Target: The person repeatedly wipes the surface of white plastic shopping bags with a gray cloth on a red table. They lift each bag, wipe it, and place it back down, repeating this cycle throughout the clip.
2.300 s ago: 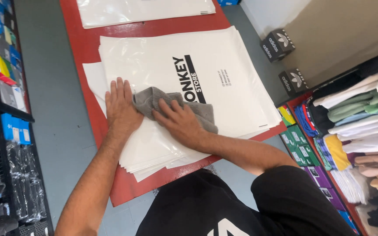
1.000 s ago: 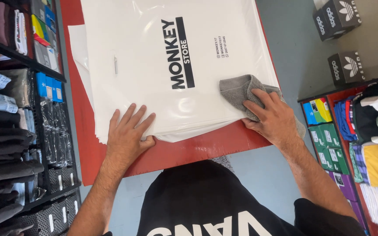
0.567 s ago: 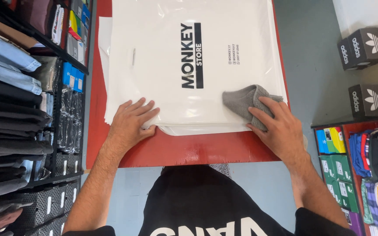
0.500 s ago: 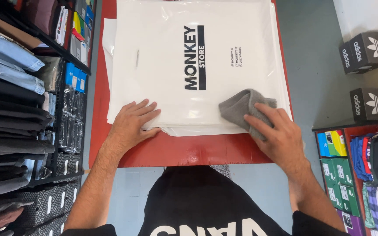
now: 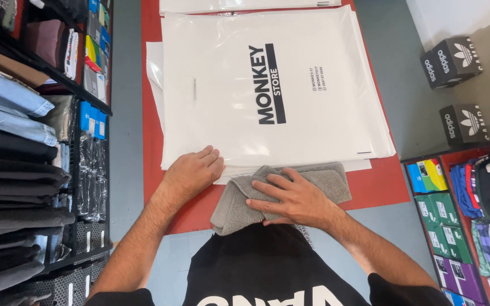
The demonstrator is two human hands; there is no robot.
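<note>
The grey cloth point(image 5: 327, 180) lies folded on the near edge of the red table point(image 5: 153, 68), just in front of the person's black shirt. Its far side touches the near edge of the pile of white plastic bags point(image 5: 228, 85). Its left end hangs a little over the table edge.

There is only the head view, looking straight down.

The right hand point(image 5: 293, 199) lies flat on top of the cloth. Its fingers are spread wide and point to the left. It does not pinch or grab the cloth; it just presses it down with an open palm.

The left hand point(image 5: 194, 173) is open too, with its fingers close together. It rests flat on the near left corner of the bag pile, and the fingertips touch the top bag. It is just beside the cloth.

The top bag is big, smooth and shiny, with black print in the middle. More bags stick out under it on the left and at the near side.

It looks like a wiping step, with the cloth at the near edge of the pile. The bags look slippery, so any push with the cloth calls for the left hand to press down firmly, or the pile could slide.

On the left are shelves of folded clothes point(image 5: 12, 141). On the right are two black boxes point(image 5: 452, 59) on the floor and colourful packs point(image 5: 443, 226) on a shelf.
</note>
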